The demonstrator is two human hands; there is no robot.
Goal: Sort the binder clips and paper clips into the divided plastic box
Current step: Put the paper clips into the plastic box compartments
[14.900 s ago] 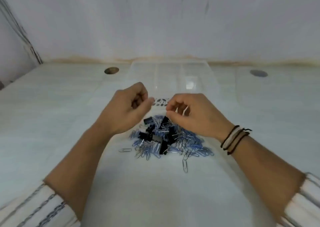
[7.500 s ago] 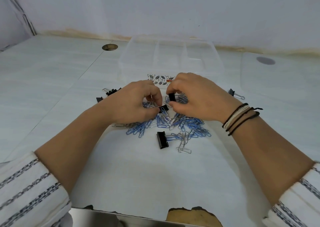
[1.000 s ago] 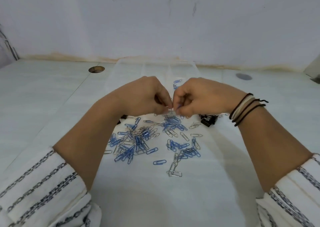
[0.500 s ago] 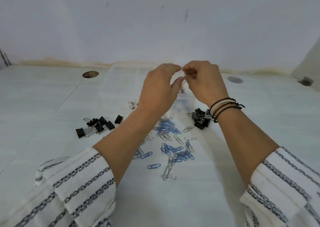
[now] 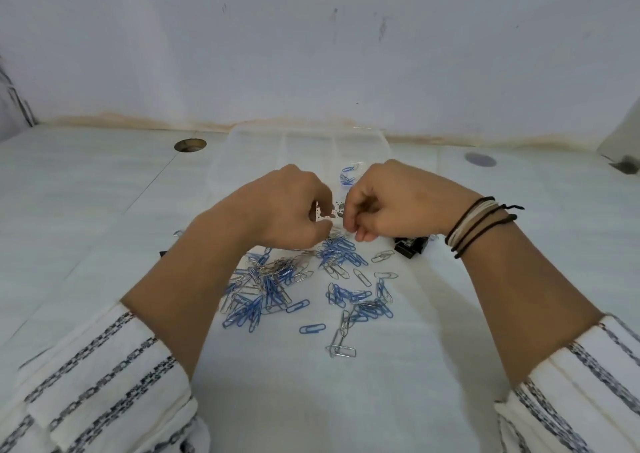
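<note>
White tabletop against a scuffed white wall carries a clear box [image 5: 304, 148] at the back with a few blue clips inside, loose paper clips [image 5: 277, 286] spread in front of it, and black binder clips [image 5: 410, 245] by the right wrist. Both the left hand [image 5: 287, 210] and right hand [image 5: 384, 200] have fingers curled together over the heap's far edge, seemingly pinching clips, though I cannot tell exactly what each holds. Linked clips could drag neighbours into the wrong compartment; the box's small printed label is unreadable.
</note>
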